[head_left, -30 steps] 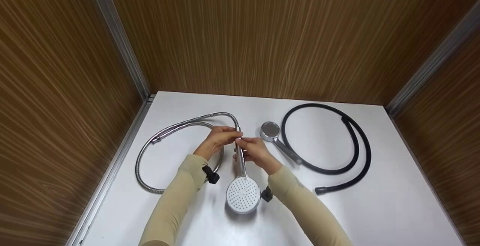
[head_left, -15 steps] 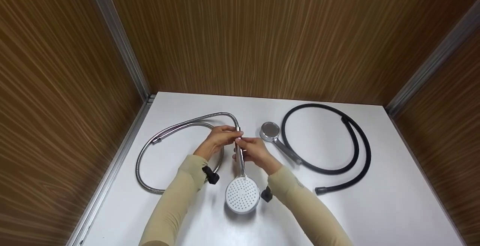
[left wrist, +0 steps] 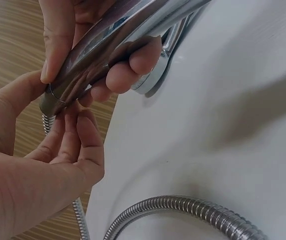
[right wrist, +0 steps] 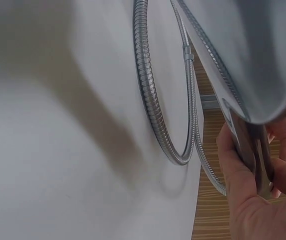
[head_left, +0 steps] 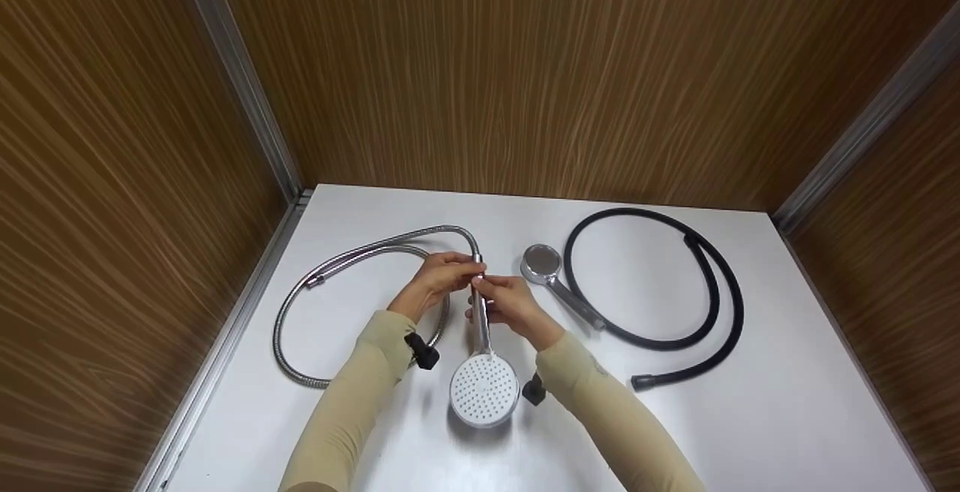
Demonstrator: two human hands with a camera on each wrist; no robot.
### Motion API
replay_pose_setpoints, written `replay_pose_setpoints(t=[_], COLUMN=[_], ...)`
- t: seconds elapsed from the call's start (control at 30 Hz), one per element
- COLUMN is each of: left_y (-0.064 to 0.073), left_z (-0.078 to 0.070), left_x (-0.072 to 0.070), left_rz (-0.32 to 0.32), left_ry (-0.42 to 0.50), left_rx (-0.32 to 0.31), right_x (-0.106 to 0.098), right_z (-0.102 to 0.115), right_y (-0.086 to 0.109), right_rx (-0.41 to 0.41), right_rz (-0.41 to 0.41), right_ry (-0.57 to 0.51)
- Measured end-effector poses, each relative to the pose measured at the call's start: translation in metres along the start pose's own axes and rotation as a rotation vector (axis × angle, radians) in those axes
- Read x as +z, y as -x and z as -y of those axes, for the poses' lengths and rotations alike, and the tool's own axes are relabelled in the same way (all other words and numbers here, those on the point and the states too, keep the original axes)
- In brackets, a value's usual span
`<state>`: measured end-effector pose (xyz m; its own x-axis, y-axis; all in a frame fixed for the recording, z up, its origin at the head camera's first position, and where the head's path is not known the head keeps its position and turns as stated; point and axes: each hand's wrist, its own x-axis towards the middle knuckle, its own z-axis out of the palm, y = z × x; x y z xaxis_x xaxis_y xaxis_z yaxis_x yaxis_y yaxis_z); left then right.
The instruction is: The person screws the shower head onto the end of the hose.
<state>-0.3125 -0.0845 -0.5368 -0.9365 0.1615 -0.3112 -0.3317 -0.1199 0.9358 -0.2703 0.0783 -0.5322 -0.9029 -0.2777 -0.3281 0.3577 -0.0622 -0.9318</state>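
A chrome shower head (head_left: 484,391) with a round, white, dotted face points its handle away from me. My right hand (head_left: 514,303) grips that handle (left wrist: 115,42) near its far end, fingers wrapped underneath. At the handle's tip, my left hand (head_left: 442,276) pinches the end fitting (left wrist: 54,102) of a silver metal shower hose (head_left: 360,244) between thumb and fingers. Fitting and handle meet in one line, with only a thin seam showing in the left wrist view. From there the hose arches left and coils on the white table (head_left: 405,447).
A second, smaller shower head (head_left: 541,263) with a grey face lies right of my hands. Beside it a black hose (head_left: 739,304) is looped, its end fitting (head_left: 643,382) towards the front. The coiled metal hose's other end (head_left: 315,280) lies left. Wood-patterned panels (head_left: 510,79) surround the table.
The shower head's round face has shifted very slightly left. Both hands keep the same hold at the joint, and the other items lie as before.
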Motion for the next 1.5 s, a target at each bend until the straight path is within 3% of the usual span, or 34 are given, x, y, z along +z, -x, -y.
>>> replay_pose_setpoints(t=[0.33, 1.07, 1.5], left_y=[0.0003, 0.0007, 0.0000], left_z=[0.0010, 0.0001, 0.0001], left_x=[0.0002, 0.0009, 0.0016], left_rz=[-0.017, 0.009, 0.005], left_ry=[-0.002, -0.010, -0.083], left_rx=[0.002, 0.007, -0.024], right_x=[0.0001, -0.0006, -0.0016], right_z=[-0.0001, -0.0018, -0.0025], right_y=[0.0002, -0.0015, -0.0030], right_rx=[0.008, 0.018, 0.028], right_rz=[-0.005, -0.011, -0.023], right_ry=[0.000, -0.015, -0.010])
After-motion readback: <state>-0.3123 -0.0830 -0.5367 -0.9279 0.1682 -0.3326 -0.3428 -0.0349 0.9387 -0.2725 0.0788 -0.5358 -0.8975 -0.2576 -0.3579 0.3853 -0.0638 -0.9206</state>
